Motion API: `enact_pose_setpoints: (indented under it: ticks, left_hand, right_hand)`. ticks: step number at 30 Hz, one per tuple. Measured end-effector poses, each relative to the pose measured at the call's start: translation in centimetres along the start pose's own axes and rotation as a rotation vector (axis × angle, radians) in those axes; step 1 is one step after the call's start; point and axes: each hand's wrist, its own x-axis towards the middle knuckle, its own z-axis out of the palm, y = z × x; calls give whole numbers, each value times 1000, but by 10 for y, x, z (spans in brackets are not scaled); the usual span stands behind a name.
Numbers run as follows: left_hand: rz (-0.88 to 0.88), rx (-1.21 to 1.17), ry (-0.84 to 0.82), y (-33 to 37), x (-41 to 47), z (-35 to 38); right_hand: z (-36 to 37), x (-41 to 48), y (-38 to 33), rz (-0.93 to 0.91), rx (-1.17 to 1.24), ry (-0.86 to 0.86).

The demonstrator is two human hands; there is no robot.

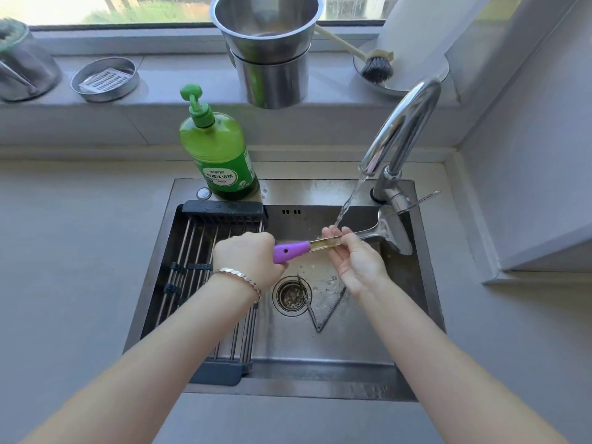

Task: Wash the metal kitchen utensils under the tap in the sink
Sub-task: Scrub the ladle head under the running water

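Note:
A metal spatula (389, 230) with a purple handle lies level over the steel sink (352, 363), its blade pointing right. My left hand (248, 257) is shut on the purple handle. My right hand (355, 256) pinches the metal shaft between thumb and fingers. Water from the tap (403, 129) falls onto the shaft at my right fingertips. Metal tongs (320, 312) lie open in a V on the sink floor beside the drain (291, 294).
A roll-up drying rack (192, 267) covers the sink's left part. A green soap bottle (217, 149) stands at the sink's back edge. On the sill sit stacked steel pots (272, 52), a round tin with a grater (105, 78) and a dish brush (374, 67).

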Motion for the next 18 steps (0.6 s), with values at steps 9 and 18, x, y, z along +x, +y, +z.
enact_pose_setpoints:
  ticks: [9, 18]
  left_hand:
    - [0, 2, 47, 2, 5, 1]
    - [-50, -61, 45, -5, 1, 3]
  right_hand:
    - [19, -5, 16, 97, -86, -67]
    - [20, 1, 1, 139, -16, -38]
